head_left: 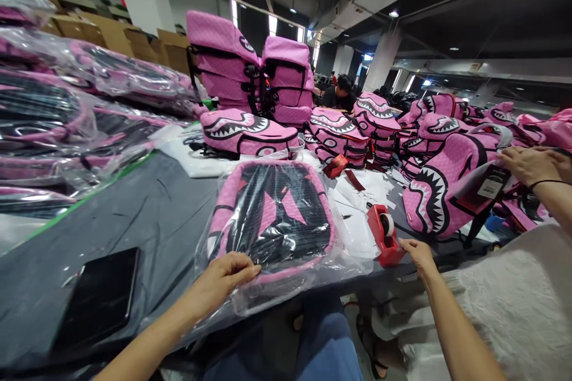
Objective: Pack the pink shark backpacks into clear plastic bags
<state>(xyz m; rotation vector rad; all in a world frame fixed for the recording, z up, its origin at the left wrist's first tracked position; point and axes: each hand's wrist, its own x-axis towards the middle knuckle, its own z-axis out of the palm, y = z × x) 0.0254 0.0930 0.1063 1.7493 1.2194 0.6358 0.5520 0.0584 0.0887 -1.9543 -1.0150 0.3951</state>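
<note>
Your left hand (230, 271), fingers curled, rests on the bagged backpack (288, 211) lying on the table (165, 202) before you. Your right hand (419, 255), fingertips bunched, is at the red tape dispenser (388, 256); neither grip can be confirmed. A hard pull could drag the dispenser overboard.

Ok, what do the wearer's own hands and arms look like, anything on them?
The left hand and right hand are ungloved; the forearms show no sleeve, watch or bracelet. The dark band at far right is on a co-worker's wrist.
</note>
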